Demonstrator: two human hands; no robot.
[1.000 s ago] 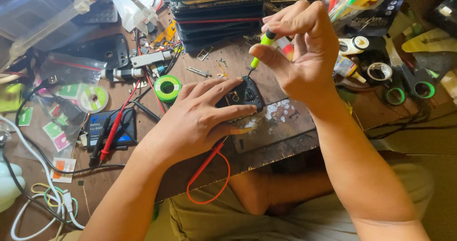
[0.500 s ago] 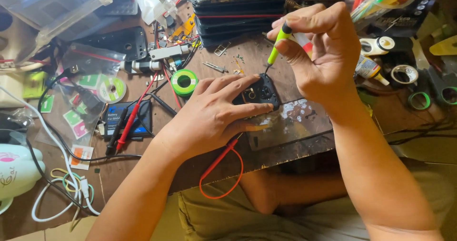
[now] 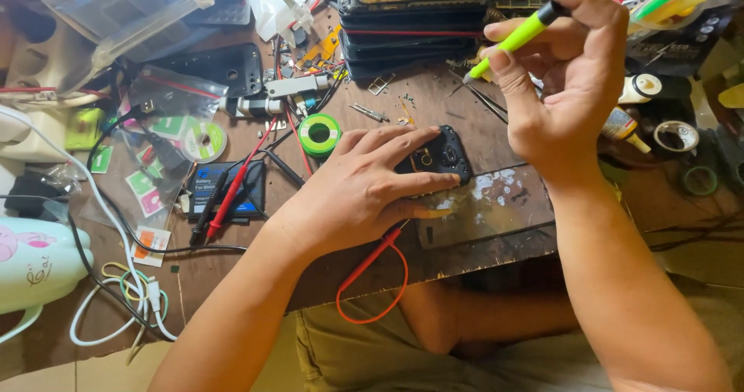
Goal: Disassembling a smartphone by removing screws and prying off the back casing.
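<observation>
My left hand (image 3: pixel 360 190) lies flat on a small black device (image 3: pixel 439 156) on the wooden workbench (image 3: pixel 232 260), fingers spread over it and pressing it down. My right hand (image 3: pixel 570 82) is raised above and to the right of the device, holding a thin green-handled screwdriver (image 3: pixel 511 39). The screwdriver tip points down-left and hangs in the air, clear of the device. A scuffed metal plate (image 3: pixel 496 202) lies just right of my left hand.
A green solder spool (image 3: pixel 319 134), red and black probe leads (image 3: pixel 232 190), a blue battery pack (image 3: pixel 226 190), plastic bags of small parts (image 3: pixel 167 121) and a stack of phones (image 3: pixel 418 20) crowd the bench. Tape rolls (image 3: pixel 673 136) sit right. A red wire loop (image 3: pixel 372 283) hangs over the front edge.
My right hand has lifted the screwdriver up and away from the black device, where its tip rested before. My left hand stays on the device.
</observation>
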